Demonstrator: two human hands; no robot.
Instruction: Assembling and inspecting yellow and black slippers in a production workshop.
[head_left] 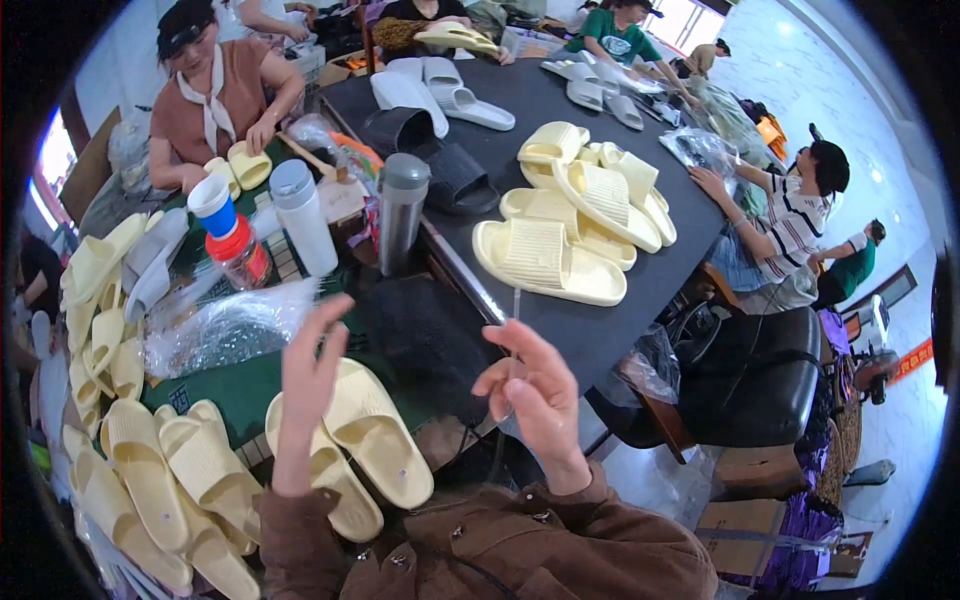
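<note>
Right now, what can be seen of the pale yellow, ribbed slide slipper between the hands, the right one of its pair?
The pale yellow, ribbed slide slipper looks like moulded foam or plastic, with one broad ridged strap and a small spot on the footbed near the heel. It lies footbed up, heel toward the person, between the left hand and right hand, close beside its matching pale yellow mate. Neither hand visibly grips it.

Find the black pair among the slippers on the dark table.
The black slippers behind and right of the steel bottle; the white slippers behind them and yellow slippers to their right are pale.
</note>
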